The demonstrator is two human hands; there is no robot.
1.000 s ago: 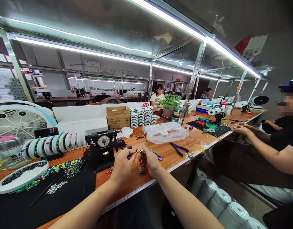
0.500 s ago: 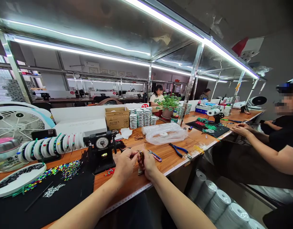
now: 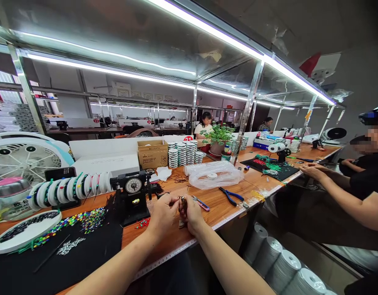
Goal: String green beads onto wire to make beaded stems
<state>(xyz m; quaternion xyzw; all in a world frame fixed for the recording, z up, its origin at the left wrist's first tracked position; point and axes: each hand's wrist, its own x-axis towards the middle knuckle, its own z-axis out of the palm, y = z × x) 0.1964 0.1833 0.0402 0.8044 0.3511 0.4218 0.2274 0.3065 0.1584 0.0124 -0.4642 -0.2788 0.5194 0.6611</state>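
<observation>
My right hand (image 3: 192, 214) is wrapped round a small brown, shiny object (image 3: 183, 206) near the front edge of the wooden table. My left hand (image 3: 164, 211) is closed in a pinch beside it, its fingertips near the object's top; what they pinch is too small to make out. Left of my hands stands a black winding device with a dial (image 3: 133, 184). Small red pieces (image 3: 142, 223) lie by my left wrist. A small cutter (image 3: 201, 203) and blue-handled pliers (image 3: 231, 196) lie to the right.
White spools (image 3: 72, 188), colourful beads (image 3: 92, 219) and a white dish (image 3: 26, 231) are at the left. Behind are a cardboard box (image 3: 152, 154), stacked spools (image 3: 182, 153), a plastic bag (image 3: 215, 175) and a plant (image 3: 217, 134). Another person's hands (image 3: 313, 170) are at the right.
The view has shifted slightly, so the table items appear a little to the right. My hands remain close together in nearly the same pose.
</observation>
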